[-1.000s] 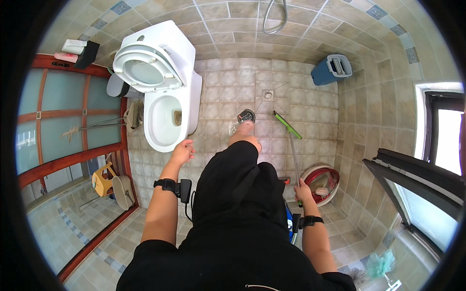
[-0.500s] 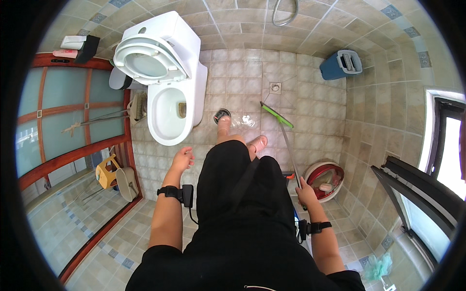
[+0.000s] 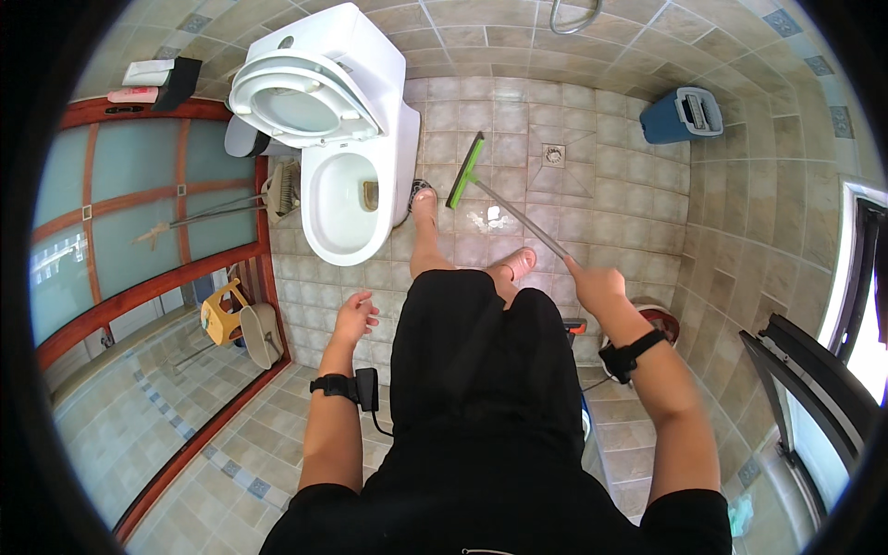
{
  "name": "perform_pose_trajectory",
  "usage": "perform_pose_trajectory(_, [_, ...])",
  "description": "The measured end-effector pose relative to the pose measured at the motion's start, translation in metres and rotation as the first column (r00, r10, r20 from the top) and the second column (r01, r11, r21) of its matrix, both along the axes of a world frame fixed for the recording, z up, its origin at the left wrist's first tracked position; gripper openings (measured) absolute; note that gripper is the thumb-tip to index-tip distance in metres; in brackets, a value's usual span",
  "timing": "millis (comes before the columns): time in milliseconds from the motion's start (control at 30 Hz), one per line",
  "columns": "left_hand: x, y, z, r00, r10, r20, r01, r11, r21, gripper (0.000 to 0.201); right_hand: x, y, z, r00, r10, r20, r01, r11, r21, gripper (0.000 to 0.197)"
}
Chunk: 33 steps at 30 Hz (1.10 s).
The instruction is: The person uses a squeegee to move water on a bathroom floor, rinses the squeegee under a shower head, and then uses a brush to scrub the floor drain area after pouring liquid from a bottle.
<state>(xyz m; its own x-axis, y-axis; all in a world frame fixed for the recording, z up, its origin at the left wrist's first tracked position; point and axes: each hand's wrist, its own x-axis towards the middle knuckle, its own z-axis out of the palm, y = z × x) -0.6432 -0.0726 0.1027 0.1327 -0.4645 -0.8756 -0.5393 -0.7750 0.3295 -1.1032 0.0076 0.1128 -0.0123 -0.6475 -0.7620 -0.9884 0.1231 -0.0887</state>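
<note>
One squeegee is clasped by the right grip, handle end hidden; the left grip, half-curled, is empty. The floor is tiled.

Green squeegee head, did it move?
Yes. The green squeegee head went left: it was below the floor drain, now it's left of it, nearer the toilet.

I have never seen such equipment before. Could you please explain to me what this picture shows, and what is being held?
There is no robot here: a person works bare-handed. A wide fisheye camera, worn on the head, looks down, so straight edges bend near the rim. The right hand grips a green-headed squeegee, which appears to rest on the tiled floor. The left hand is open and holds nothing. A white toilet, lid raised, stands to the left; a blue bin is farther right.
</note>
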Motion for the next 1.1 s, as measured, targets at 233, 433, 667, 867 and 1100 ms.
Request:
perform_pose_trajectory(233, [0.002, -0.018, -0.008, 0.999, -0.048, 0.018, 0.047, 0.997, 0.058, 0.034, 0.041, -0.048, -0.036, 0.993, 0.103, 0.053, -0.106, 0.993, 0.046, 0.036])
perform_pose_trajectory(433, [0.002, -0.048, -0.014, 0.994, -0.107, -0.035, 0.107, 0.994, -0.015, 0.034, 0.048, -0.082, -0.076, 0.991, 0.133, 0.005, -0.132, 0.981, 0.142, 0.048])
perform_pose_trajectory(667, [0.037, -0.039, -0.001, 0.999, 0.034, -0.001, -0.034, 0.999, 0.026, 0.034, 0.016, -0.093, -0.036, 0.968, 0.250, -0.011, -0.243, 0.950, 0.195, 0.054])
perform_pose_trajectory(867, [0.031, -0.037, -0.002, 0.996, 0.084, -0.043, -0.084, 0.996, -0.005, 0.034, 0.023, -0.125, -0.038, 0.972, 0.234, -0.017, -0.226, 0.954, 0.198, 0.050])
perform_pose_trajectory(1100, [0.006, -0.037, -0.014, 0.994, 0.043, -0.098, -0.036, 0.997, 0.075, 0.035, -0.039, -0.110, -0.041, 0.977, 0.167, -0.129, -0.125, 0.950, 0.286, 0.056])
